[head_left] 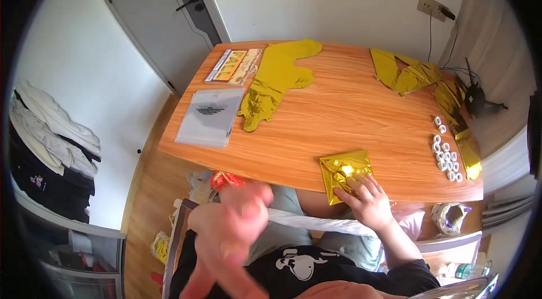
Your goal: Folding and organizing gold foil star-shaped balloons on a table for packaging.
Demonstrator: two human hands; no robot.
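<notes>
1. The right hand (368, 204) is resting on the folded gold foil (332, 171) lying at the counter's (333, 113) front edge; its fingers are lying spread;
2. The left hand (234, 217) is hovering, blurred, near that edge; I cannot tell its fingers' state;
3. White rings (445, 155) are sitting near the right edge.

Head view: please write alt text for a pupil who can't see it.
A person's right hand touches folded gold foil on a wooden table; the left hand is blurred. Other gold foil shapes and white rings lie nearby.
</notes>
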